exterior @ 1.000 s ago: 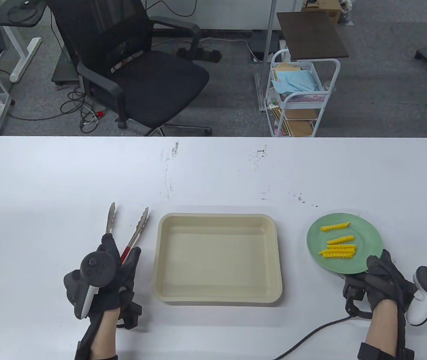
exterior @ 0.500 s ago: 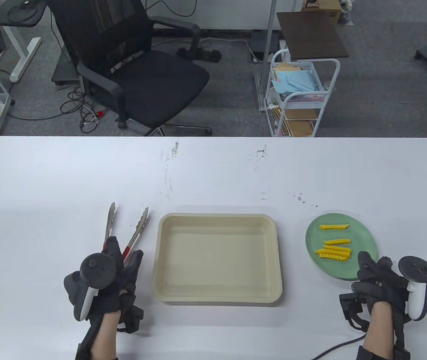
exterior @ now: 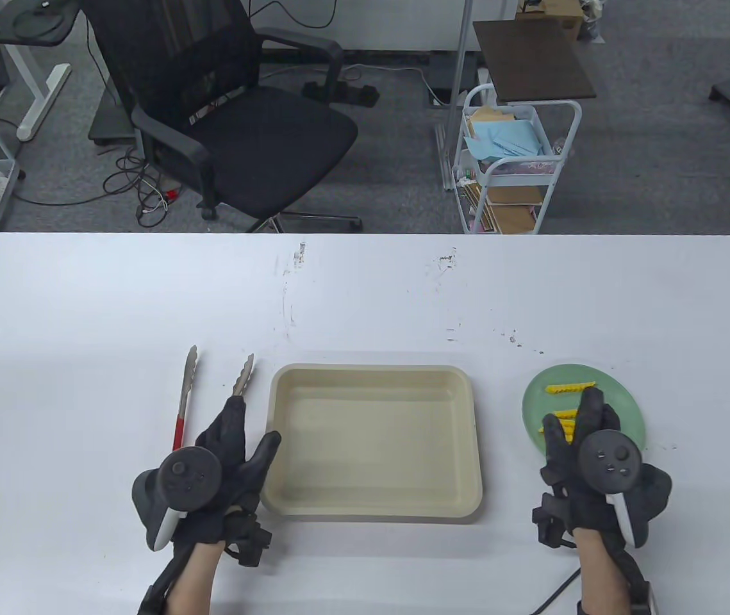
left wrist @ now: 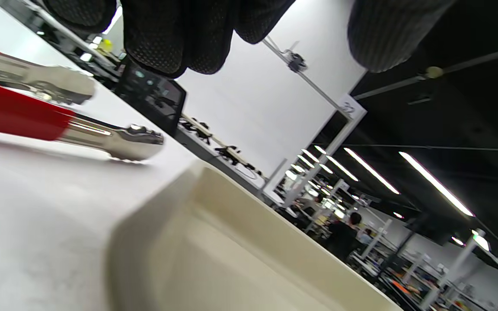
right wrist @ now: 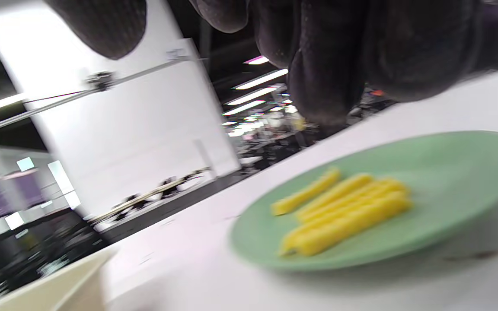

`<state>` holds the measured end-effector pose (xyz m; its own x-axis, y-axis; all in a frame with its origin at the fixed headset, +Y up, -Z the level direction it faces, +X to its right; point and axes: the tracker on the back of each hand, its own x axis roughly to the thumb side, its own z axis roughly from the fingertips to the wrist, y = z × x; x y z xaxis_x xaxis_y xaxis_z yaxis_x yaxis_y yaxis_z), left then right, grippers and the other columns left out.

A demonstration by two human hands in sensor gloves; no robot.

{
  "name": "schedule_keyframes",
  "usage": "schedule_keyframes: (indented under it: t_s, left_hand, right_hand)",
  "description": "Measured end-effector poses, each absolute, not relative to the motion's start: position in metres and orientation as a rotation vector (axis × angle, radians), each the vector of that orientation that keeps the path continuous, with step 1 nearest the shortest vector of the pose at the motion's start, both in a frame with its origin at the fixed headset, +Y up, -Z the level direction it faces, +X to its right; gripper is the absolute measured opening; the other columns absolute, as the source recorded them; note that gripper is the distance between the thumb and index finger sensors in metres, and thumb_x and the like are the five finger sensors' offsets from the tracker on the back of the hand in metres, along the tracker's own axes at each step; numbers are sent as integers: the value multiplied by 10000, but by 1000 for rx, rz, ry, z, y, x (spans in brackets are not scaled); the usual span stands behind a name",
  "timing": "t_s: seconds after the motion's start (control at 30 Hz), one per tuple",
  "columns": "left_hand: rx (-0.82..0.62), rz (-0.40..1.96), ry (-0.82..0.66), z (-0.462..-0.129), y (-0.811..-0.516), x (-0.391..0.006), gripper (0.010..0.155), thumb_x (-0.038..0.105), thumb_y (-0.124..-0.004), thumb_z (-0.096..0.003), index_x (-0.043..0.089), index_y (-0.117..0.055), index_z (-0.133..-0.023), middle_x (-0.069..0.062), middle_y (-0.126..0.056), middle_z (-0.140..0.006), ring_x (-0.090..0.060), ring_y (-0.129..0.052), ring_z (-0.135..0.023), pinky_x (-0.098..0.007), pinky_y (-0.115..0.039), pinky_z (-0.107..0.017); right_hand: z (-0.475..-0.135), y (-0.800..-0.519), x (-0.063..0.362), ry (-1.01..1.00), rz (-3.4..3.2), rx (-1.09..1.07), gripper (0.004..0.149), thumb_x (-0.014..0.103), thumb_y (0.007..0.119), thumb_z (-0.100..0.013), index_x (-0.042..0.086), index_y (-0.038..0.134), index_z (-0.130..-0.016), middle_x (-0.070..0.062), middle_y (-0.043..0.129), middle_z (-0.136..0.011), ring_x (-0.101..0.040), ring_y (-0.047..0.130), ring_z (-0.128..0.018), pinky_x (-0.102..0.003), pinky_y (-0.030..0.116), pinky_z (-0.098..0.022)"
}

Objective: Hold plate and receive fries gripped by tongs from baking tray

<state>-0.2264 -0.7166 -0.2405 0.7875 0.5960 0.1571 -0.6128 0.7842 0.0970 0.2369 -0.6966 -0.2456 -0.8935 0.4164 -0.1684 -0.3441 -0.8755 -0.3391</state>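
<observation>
The green plate (exterior: pixel 624 403) lies on the table at the right with several yellow crinkle fries (exterior: pixel 570 388) on it; the right wrist view shows the plate (right wrist: pixel 448 181) and fries (right wrist: pixel 344 211) too. My right hand (exterior: pixel 579 442) is open above the plate's near edge, holding nothing. The red-handled tongs (exterior: pixel 184 397) lie on the table left of the empty cream baking tray (exterior: pixel 371 506). My left hand (exterior: pixel 236 448) is open over the tongs' near end, fingers spread, gripping nothing. The left wrist view shows the tongs (left wrist: pixel 59 125) lying free beside the tray (left wrist: pixel 214 242).
The white table (exterior: pixel 365 295) stretches far beyond the tray. A black office chair (exterior: pixel 230 115) and a white cart (exterior: pixel 518 166) stand past the far edge. A cable (exterior: pixel 557 592) trails from my right wrist.
My left hand let go of the tongs and moved right toward the tray. My right hand released the plate, which now rests on the table, and turned palm down over its near edge.
</observation>
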Motion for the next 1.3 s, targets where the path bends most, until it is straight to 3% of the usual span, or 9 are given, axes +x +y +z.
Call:
schedule_keyframes:
  t_s: [0.17, 0.3, 0.5, 1.3]
  left_hand:
    - [59, 518, -268, -239, -722, -199, 797, 635, -618, -577, 222, -290, -1174, -111, -364, -1215, -435, -443, -1080, -723, -366, -710]
    - [-57, 423, -339, -241, -733, -182, 817, 664, -605, -570, 266, -230, -1177, -72, -162, -1234, -404, -192, -1127, -718, -227, -722]
    - [-128, 359, -366, -244, -745, -171, 837, 673, -588, -571, 279, -152, -1167, -61, -25, -1212, -385, -70, -1115, -707, -154, -720]
    - [-75, 327, -377, -243, -745, -165, 839, 656, -594, -573, 251, -158, -1164, -66, -37, -1210, -385, -67, -1108, -702, -137, -713]
  right_hand:
    - [-244, -707, 188, -371, 2851, 24, 752, 574, 664, -476, 247, 336, -1068, -107, 365, -1087, -456, 516, -1004, -704, 556, -605]
    - [-244, -719, 165, -231, 2956, 163, 778, 611, 640, -470, 278, 272, -1070, -93, 282, -1104, -433, 368, -1049, -733, 456, -639]
    - [-244, -730, 148, -141, 3011, 265, 785, 623, 630, -466, 281, 263, -1070, -100, 270, -1105, -436, 344, -1050, -740, 430, -642]
    - [-242, -733, 140, -113, 3039, 264, 784, 608, 631, -471, 244, 279, -1070, -135, 307, -1095, -465, 391, -1035, -750, 431, -630]
